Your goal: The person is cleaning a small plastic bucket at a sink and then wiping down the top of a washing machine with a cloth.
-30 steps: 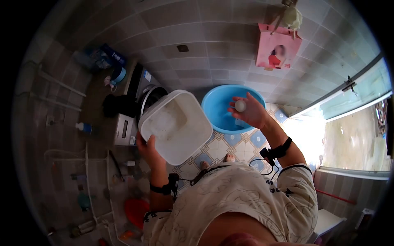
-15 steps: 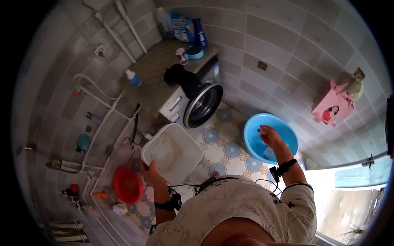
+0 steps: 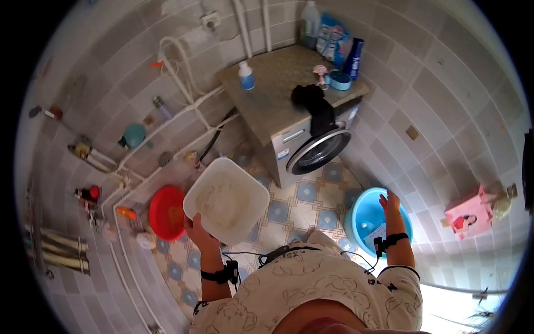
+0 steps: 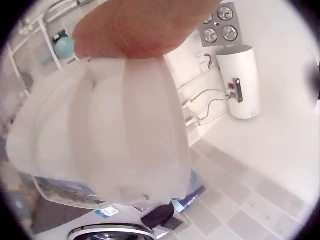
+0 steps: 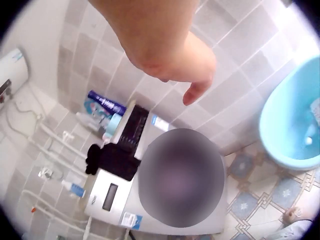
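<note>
My left hand [image 3: 200,231] grips the near left rim of a white plastic basin [image 3: 253,195], which is tilted and has brownish residue inside. In the left wrist view the basin's ribbed outer wall [image 4: 125,130] fills much of the picture beneath the hand. Over the far side of a round blue tub [image 3: 350,222] is my right hand [image 3: 391,204], its fingers loosely extended and holding nothing. A small white round piece [image 3: 364,225] lies in the tub beside a pale printed packet [image 3: 379,232]. In the right wrist view the thumb [image 5: 199,90] shows, while the fingers are mostly hidden.
Ahead stands a front-loading washing machine [image 3: 317,153] with black cloth [image 3: 320,114] hanging over its front. Bottles and a detergent bag [image 3: 334,40] stand on its top. A red basin [image 3: 158,214] sits left, near wall pipes. On the right wall hangs a pink bag [image 3: 470,214].
My right hand has let go of the small white round piece, which now lies in the blue tub. The white basin has swung left toward the red basin, and the head view has turned left.
</note>
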`<state>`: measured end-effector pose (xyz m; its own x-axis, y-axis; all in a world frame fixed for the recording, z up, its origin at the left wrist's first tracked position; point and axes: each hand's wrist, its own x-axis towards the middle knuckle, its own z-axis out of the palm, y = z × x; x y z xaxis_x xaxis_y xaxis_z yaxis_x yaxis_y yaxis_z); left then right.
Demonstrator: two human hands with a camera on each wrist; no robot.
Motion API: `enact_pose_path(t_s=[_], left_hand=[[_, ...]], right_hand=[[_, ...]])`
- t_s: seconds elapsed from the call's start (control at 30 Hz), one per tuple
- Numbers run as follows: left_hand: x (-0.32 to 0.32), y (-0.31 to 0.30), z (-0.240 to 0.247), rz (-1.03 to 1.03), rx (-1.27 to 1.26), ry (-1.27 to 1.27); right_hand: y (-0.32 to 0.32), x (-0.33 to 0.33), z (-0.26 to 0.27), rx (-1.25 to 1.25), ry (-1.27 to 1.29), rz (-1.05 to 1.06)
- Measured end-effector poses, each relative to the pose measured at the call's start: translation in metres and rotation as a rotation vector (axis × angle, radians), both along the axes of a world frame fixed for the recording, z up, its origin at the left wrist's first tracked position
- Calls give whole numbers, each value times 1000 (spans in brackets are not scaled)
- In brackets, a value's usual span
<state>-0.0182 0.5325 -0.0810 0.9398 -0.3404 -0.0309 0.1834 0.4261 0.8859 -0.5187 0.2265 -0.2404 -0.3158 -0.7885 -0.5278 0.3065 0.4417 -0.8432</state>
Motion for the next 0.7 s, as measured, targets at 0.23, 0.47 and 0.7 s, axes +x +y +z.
enact_pose_path(t_s=[0.23,0.47,0.7], left_hand=[[11,14,-13,217,23,195],[7,15,-40,527,37,109],[-24,16,-33,878,-2,76]], right_hand=[[-82,178,52,-281,217,604],[-222,298,53,-729,756,931],[-212,403,131,-1052,1380,699]])
